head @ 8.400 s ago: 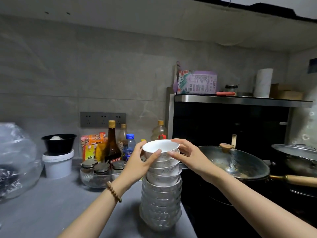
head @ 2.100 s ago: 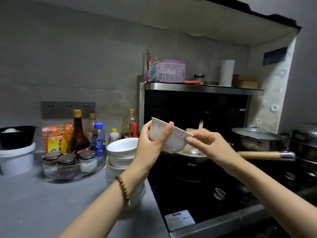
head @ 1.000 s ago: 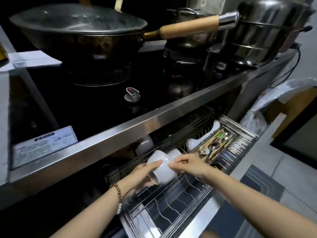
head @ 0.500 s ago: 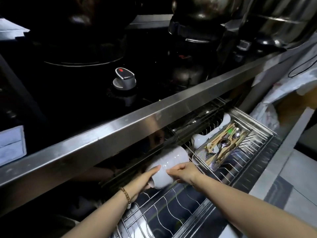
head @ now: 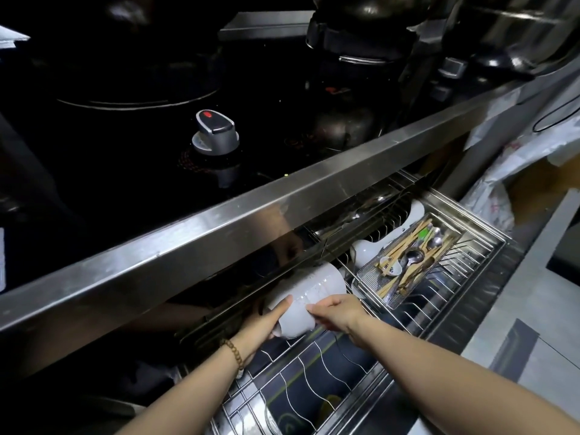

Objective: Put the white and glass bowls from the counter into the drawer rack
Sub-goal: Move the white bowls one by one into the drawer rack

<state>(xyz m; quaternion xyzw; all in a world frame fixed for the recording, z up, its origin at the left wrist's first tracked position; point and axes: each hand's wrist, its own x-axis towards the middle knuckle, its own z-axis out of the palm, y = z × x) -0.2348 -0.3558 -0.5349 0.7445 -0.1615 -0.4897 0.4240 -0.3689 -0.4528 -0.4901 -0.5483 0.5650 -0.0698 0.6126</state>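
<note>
A white bowl (head: 296,318) lies on its side against another white bowl (head: 317,281) at the back of the open wire drawer rack (head: 314,381). My left hand (head: 263,321) grips it from the left, thumb on its side. From the right, my right hand (head: 335,312) pinches its edge with the fingertips. More white crockery (head: 367,254) stands further right in the rack, partly under the stove's steel edge. The counter's bowl stack is out of view.
A mesh cutlery basket (head: 408,265) with chopsticks and spoons sits in the rack to the right. The steel stove front (head: 251,215) overhangs the drawer's back. A stove knob (head: 215,131) and dark pots are above. A plastic bag (head: 502,189) hangs at right.
Since a second ago both hands have pushed the white bowl deeper into the rack, up against the bowl behind it. The view has tilted further down towards the drawer.
</note>
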